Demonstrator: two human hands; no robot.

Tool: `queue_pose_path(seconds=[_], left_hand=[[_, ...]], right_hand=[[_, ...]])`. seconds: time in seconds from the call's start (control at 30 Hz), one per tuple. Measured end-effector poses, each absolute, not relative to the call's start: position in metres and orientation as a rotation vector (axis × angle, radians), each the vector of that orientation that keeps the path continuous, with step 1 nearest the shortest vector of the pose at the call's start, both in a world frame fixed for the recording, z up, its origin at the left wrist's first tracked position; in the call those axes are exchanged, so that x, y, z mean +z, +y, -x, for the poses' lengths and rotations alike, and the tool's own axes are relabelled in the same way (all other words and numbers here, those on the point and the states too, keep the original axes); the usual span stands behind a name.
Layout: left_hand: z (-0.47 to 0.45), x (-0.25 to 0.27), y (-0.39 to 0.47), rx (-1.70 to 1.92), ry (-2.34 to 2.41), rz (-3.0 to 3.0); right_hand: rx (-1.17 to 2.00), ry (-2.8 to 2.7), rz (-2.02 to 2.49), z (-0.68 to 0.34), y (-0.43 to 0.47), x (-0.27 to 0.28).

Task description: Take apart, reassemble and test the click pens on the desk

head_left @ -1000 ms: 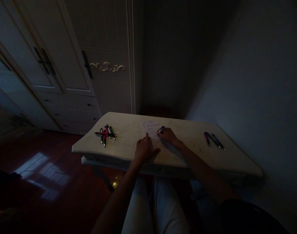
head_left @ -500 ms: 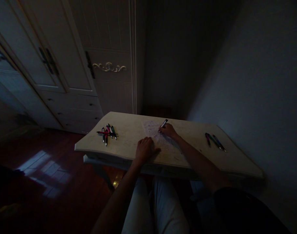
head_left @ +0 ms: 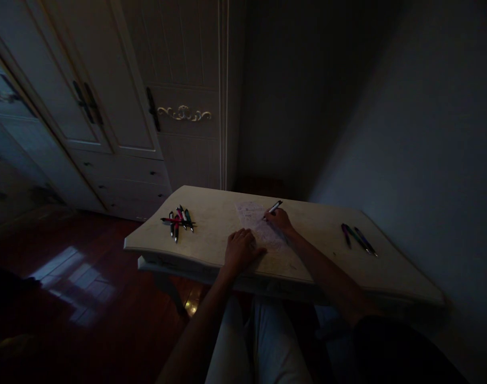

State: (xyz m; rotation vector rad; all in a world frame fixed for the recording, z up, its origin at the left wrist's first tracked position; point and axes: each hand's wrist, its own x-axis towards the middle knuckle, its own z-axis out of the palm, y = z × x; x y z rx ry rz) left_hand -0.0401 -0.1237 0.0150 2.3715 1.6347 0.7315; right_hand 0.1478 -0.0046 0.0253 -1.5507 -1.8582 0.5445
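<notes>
A pen (head_left: 275,206) with a pale barrel and dark end is held in my right hand (head_left: 279,219), its tip down near the paper. The paper (head_left: 249,213) lies on the pale table (head_left: 211,213) and carries marks too dim to read. My left hand (head_left: 240,247) rests flat over the sheet's near left edge, thumb stretched to the right. To the left lies a heap of several pens (head_left: 179,222), some red, some green, some dark. On the right side, 3 more pens (head_left: 357,237) lie side by side, purple, green and dark blue.
A white wardrobe (head_left: 187,149) with dark handles stands beyond the table at the left. A plain wall (head_left: 439,160) runs along the right. My legs (head_left: 263,341) are under the table's front edge. The reddish wooden floor (head_left: 119,298) shows at the lower left.
The view has shifted slightly, so everything sits a little lower and further right. The pen in my right hand leans over more to the right. My left hand stays on the paper.
</notes>
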Motion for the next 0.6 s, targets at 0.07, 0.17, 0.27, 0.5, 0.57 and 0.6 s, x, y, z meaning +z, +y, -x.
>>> queue_pose_path(seconds=[0.07,0.17,0.27,0.5,0.57,0.6], left_hand=[[0.04,0.017,-0.124,0.725,1.632,-2.358],[0.039,0.017,-0.124,0.719,1.642,-2.346],[0.04,0.015,-0.124,0.726,1.642,-2.348],[0.04,0.011,-0.12,0.718,1.66,-2.322],[0.04,0.014,-0.121,0.713,1.669,-2.321],[0.04,0.016,-0.121,0.714,1.672,-2.318]], right_hand=[[0.549,-1.849,1.543,-0.145,-0.003,0.024],[0.557,-1.841,1.528,-0.138,0.001,0.027],[0.514,-1.789,1.541,-0.138,0.005,0.036],[0.568,-1.393,1.524,-0.205,-0.035,0.035],[0.807,-1.234,1.383,-0.236,-0.067,0.023],[0.901,-1.137,1.268,-0.25,-0.084,0.016]])
